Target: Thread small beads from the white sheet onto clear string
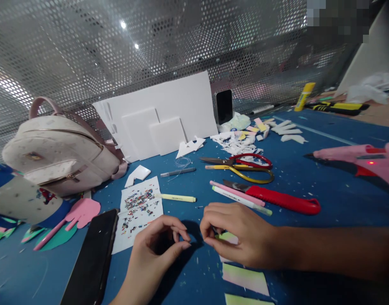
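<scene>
Low over the blue table, my left hand (158, 250) curls its fingers toward the thumb; anything pinched at the tips is too small to make out. Facing it, my right hand (242, 233) is closed, with fingertips and thumb together, and what it holds is hidden. A pale green and pink paper strip (229, 238) shows between its thumb and fingers; I cannot tell whether it is held or lies beneath. Below that hand lie another green-pink strip (245, 278) and a further strip (248, 300). Left of my left hand, a white sheet (122, 242) bears many tiny coloured bits.
A black phone (91, 258) lies at left, near a pale backpack (64, 148). Beyond my hands are pens (239, 194), a red cutter knife (286, 200), scissors (251, 163) and white scraps (239, 144). A pink glue gun (366, 159) with a lit red light points inward.
</scene>
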`<state>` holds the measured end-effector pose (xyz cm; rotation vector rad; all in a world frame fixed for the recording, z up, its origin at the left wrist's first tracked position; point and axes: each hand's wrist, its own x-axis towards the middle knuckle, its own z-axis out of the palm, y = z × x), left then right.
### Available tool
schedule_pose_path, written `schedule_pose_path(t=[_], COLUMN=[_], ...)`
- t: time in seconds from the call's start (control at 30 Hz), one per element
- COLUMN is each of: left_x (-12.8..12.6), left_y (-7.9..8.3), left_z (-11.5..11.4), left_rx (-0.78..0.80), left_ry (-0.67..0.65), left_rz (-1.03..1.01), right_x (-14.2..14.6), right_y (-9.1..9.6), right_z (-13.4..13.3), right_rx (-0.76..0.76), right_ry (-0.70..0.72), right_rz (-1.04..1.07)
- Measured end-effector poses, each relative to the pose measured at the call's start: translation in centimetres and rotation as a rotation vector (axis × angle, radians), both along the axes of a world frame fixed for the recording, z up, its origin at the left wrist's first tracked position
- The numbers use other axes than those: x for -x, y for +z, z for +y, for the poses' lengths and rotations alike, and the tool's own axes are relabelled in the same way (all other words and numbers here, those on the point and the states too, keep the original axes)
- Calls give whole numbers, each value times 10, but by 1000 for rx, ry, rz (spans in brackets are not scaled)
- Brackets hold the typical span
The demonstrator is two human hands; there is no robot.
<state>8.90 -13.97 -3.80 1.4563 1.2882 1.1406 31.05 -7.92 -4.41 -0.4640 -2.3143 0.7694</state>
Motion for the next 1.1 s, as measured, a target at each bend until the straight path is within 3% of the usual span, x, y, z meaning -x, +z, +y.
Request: schedule_pose_path(t=[0.63, 1.1], left_x=[4, 3], left_y=[-1, -6], left_z=[1, -6], left_rx=[-24, -324], left_ry=[-24, -191], left_rz=[55, 371], right_x=[-1, 1], right_y=[0, -2], right_z=[0, -2], right_rx=[6, -131], right_ry=[-2, 60], right_rz=[-23, -33])
